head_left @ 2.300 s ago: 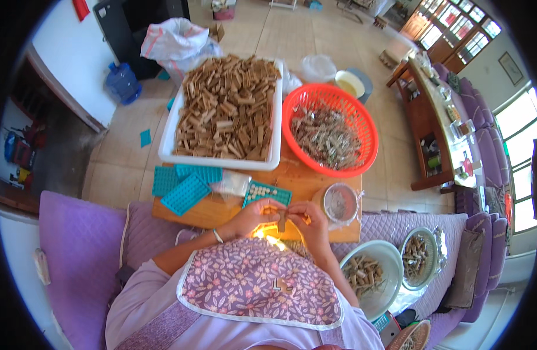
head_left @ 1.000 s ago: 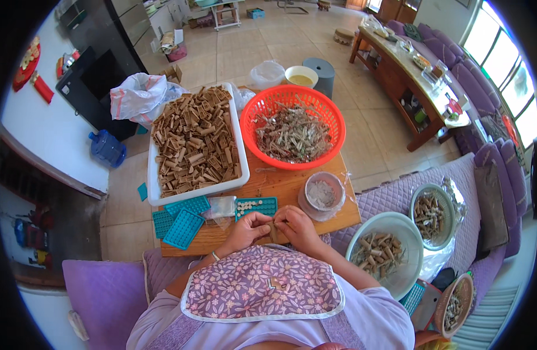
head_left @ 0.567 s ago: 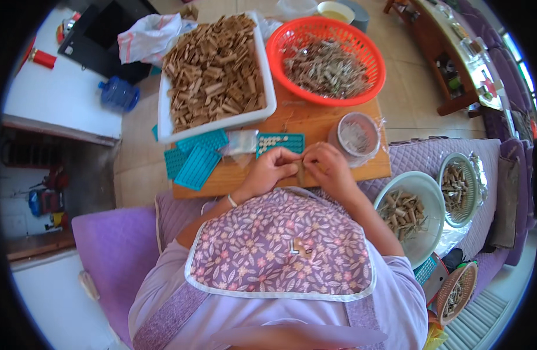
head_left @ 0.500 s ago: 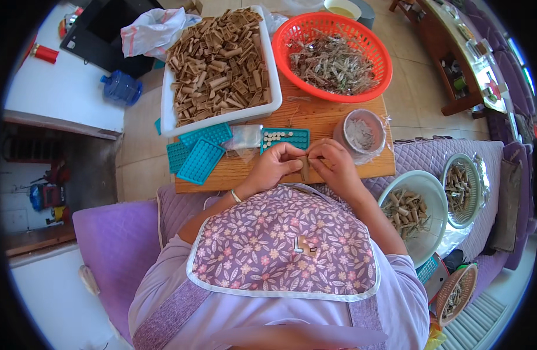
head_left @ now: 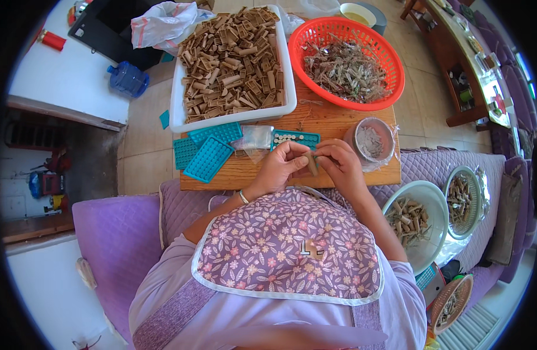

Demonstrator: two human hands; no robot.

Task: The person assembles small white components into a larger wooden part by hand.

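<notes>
Over the table's near edge, my two hands meet around a small brown tube-shaped piece. The thumb and fingers of my left hand close on its left side. My right hand pinches at its upper end; anything finer between those fingertips is too small to make out. Just beyond the hands lies a teal tray with small pockets, partly covered by my fingers, with several white round pieces in its left part. To the right of my right hand stands a round tub holding pale slim pieces.
A white bin heaped with brown pieces and a red basket of clear-wrapped items fill the table's far side. Teal trays and a clear bag lie left. A pale green basin sits on the seat at right.
The view has shifted slightly, so the table's things appear further right. The brown piece is tilted differently and shows more between my hands, which stay together on it.
</notes>
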